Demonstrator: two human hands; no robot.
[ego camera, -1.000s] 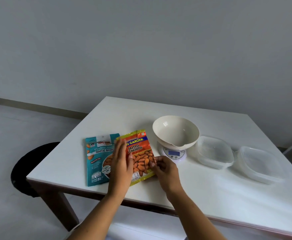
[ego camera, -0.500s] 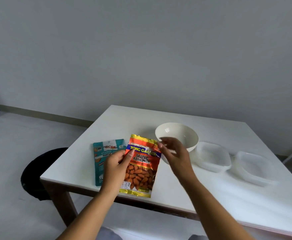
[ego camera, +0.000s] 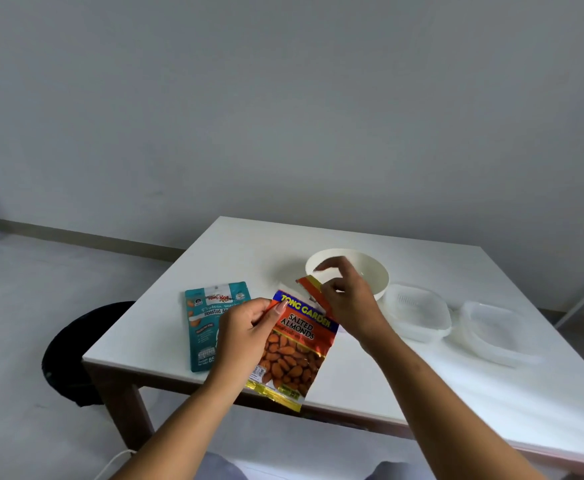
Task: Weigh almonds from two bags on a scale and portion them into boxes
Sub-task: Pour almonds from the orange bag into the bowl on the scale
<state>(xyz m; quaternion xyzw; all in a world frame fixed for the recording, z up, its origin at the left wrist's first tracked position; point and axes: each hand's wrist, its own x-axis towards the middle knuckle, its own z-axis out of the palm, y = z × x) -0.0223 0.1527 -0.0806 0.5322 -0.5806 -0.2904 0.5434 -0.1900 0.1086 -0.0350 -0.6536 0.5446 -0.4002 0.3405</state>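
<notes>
I hold an orange salted almonds bag (ego camera: 294,355) above the table's near edge. My left hand (ego camera: 245,337) pinches its upper left corner. My right hand (ego camera: 347,299) grips the top strip (ego camera: 309,289), which is torn partly away from the bag. A teal roasted almonds bag (ego camera: 204,320) lies flat on the table to the left, partly hidden by my left hand. Behind my right hand stands the cream bowl (ego camera: 370,271); the scale under it is hidden. Two clear plastic boxes (ego camera: 418,311) (ego camera: 495,330) sit to the right.
The white table (ego camera: 405,379) has its near edge just under the lifted bag. A dark round stool (ego camera: 72,355) stands on the floor at the left. A white cable (ego camera: 114,462) runs along the floor near me. A grey wall is behind.
The orange bag went from lying on the table to being held up. My right hand moved to its top and tore the strip off toward the right.
</notes>
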